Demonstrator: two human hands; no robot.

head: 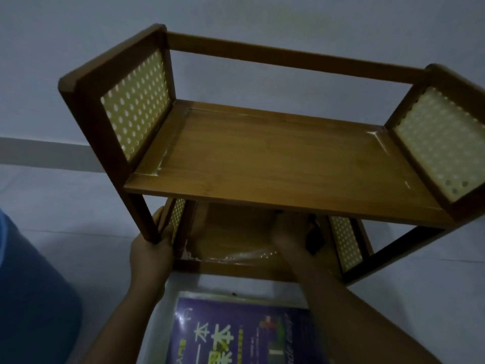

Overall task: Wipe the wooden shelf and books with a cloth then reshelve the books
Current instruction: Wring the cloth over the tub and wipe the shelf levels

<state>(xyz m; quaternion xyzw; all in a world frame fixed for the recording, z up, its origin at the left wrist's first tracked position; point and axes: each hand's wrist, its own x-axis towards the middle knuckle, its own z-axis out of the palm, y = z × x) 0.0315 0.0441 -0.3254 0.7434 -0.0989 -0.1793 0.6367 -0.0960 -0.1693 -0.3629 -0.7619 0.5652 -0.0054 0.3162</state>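
Observation:
A two-tier wooden shelf [275,158] with cream perforated side panels stands on a pale surface; its upper board is bare. My left hand [151,249] grips the shelf's front left post near its foot. My right hand [287,233] reaches under the upper board into the lower tier and holds a dark cloth [313,239] against the lower board; both are dim and blurred. A purple book [236,334] with large printed characters lies flat in front of the shelf, between my forearms.
A pale wall rises behind the shelf. The pale surface [65,206] spreads out on both sides of it. Blue fabric [29,292] fills the lower left corner.

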